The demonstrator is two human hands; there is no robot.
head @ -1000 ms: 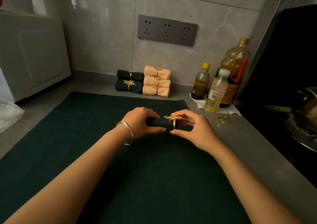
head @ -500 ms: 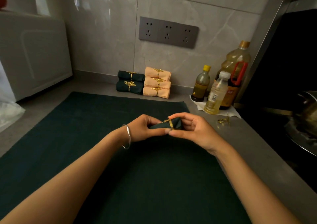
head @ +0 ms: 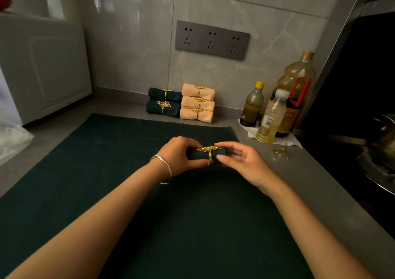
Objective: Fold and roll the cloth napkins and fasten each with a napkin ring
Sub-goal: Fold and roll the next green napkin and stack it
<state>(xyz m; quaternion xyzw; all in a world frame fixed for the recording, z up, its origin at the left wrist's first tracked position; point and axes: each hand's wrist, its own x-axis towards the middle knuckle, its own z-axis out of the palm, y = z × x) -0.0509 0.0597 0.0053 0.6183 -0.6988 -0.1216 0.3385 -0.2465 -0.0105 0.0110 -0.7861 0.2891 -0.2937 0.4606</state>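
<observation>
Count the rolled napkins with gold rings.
6. Upper green napkin and lower green napkin stacked by the wall; top peach napkin, middle peach napkin, bottom peach napkin beside them; held napkin between left hand and right hand. Some may be hidden.

Matt cloth napkin [head: 201, 153], shiny gold metal ring [head: 210, 153], glossy wall tiles [head: 132, 43].

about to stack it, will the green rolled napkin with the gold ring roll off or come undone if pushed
The rolled napkin probably stays rolled: the gold ring wraps its middle. It is soft cloth, so it likely squashes rather than slides. The ring's leaf may stop it rolling, as on the stacked rolls behind.
</observation>
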